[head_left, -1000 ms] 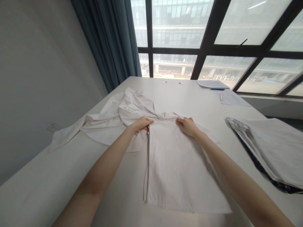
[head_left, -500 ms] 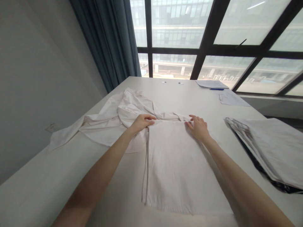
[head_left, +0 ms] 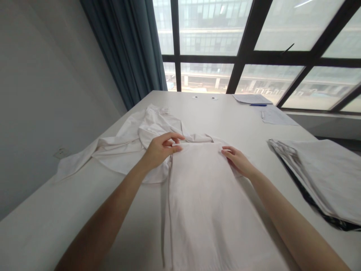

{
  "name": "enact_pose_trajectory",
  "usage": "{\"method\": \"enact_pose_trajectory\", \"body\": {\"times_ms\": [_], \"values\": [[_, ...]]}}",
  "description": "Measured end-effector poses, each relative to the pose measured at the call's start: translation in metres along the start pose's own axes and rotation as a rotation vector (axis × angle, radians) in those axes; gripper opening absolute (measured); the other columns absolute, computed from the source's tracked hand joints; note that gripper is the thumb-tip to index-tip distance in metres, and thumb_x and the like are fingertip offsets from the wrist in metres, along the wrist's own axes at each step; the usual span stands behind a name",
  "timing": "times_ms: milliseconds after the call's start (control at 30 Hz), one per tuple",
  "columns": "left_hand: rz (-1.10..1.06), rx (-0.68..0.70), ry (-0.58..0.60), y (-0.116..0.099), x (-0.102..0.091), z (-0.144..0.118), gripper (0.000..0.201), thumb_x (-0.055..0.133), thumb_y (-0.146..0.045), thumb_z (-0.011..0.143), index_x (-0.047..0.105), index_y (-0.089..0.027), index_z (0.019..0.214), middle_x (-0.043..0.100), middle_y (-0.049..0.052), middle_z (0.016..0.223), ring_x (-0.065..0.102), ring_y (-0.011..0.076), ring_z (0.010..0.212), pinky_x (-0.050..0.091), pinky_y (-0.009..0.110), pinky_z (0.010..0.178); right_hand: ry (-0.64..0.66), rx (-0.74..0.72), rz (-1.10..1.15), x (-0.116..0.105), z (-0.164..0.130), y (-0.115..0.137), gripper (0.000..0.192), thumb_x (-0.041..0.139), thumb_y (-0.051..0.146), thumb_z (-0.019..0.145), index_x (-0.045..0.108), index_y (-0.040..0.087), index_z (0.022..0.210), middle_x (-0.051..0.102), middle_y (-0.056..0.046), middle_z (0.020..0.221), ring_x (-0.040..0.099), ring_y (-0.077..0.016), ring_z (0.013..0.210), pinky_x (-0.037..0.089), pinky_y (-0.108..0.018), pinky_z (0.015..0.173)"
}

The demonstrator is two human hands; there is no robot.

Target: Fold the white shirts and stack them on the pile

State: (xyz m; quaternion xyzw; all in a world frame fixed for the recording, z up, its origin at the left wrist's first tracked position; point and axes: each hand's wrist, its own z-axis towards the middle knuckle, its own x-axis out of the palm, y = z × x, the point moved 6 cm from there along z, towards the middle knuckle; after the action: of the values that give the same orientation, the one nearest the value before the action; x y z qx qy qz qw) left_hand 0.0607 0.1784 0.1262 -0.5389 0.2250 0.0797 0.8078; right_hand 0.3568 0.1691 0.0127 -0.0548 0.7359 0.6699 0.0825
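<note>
A white garment (head_left: 203,195) lies on the table, its near part a flat folded panel that runs toward me past the lower picture edge. My left hand (head_left: 162,150) pinches the far left corner of this panel between thumb and fingers. At the far right corner, my right hand (head_left: 237,160) is closed on the fold with thumb and fingertips. The straight folded edge stretches between both hands and looks slightly raised. Beyond it and to the left, the rest of the garment spreads loosely in creases. Which kind of garment it is, I cannot tell.
A stack of folded white cloth (head_left: 324,173) with a dark patterned layer beneath sits on the table (head_left: 135,226) at right. Papers (head_left: 252,99) and a blue pen (head_left: 258,105) lie at the far right, near the window. A blue curtain (head_left: 126,49) hangs at the far left.
Both hands have come slightly nearer with the folded edge. The panel has shifted toward me, and its near hem has slid out of the picture. The loose part at left looks unmoved.
</note>
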Motion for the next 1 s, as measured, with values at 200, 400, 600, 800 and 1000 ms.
{"method": "enact_pose_trajectory", "body": {"times_ms": [200,400,600,800,1000], "values": [[0.003,0.055,-0.052,-0.002,-0.017,0.002,0.034,0.075,-0.039,0.068,0.073,-0.021,0.097,0.063,0.001,0.086,0.054,0.0125,0.073,0.045,0.020,0.066,0.136,0.034,0.218,0.012,-0.010,0.014,0.044,0.074,0.053,0.071,0.068,0.020,0.098,0.074,-0.009,0.094,0.069,-0.0251,0.082,0.057,-0.040,0.075],[0.063,-0.057,-0.110,0.023,-0.031,0.010,0.038,0.074,-0.037,0.065,0.072,-0.020,0.099,0.057,-0.001,0.082,0.037,0.0046,0.050,0.036,0.018,0.050,0.085,-0.180,0.380,0.006,-0.014,0.035,0.040,0.078,0.044,0.071,0.066,0.025,0.104,0.073,-0.004,0.101,0.067,-0.0225,0.087,0.055,-0.037,0.077],[0.073,-0.166,0.104,0.034,-0.021,0.010,0.040,0.074,-0.040,0.065,0.074,-0.019,0.100,0.069,0.004,0.092,0.060,0.0175,0.082,0.046,0.023,0.072,0.073,-0.232,0.333,0.011,-0.016,0.037,0.031,0.078,0.039,0.072,0.069,0.024,0.097,0.072,-0.001,0.093,0.064,-0.0186,0.078,0.052,-0.031,0.068],[0.123,-0.142,0.165,0.023,-0.016,0.007,0.035,0.072,-0.052,0.066,0.074,-0.018,0.076,0.068,0.004,0.084,0.060,0.0224,0.086,0.046,0.028,0.079,0.071,-0.239,0.301,0.009,-0.017,0.036,0.033,0.079,0.041,0.070,0.069,0.024,0.097,0.072,-0.001,0.094,0.064,-0.0210,0.082,0.052,-0.035,0.073],[-0.007,-0.150,-0.069,0.046,-0.020,0.013,0.037,0.075,-0.053,0.063,0.069,-0.017,0.073,0.061,0.001,0.076,0.058,0.0162,0.074,0.046,0.024,0.066,0.037,-0.220,0.330,0.012,-0.019,0.040,0.039,0.078,0.048,0.068,0.066,0.025,0.097,0.072,-0.004,0.095,0.065,-0.0248,0.088,0.053,-0.037,0.072]]}}
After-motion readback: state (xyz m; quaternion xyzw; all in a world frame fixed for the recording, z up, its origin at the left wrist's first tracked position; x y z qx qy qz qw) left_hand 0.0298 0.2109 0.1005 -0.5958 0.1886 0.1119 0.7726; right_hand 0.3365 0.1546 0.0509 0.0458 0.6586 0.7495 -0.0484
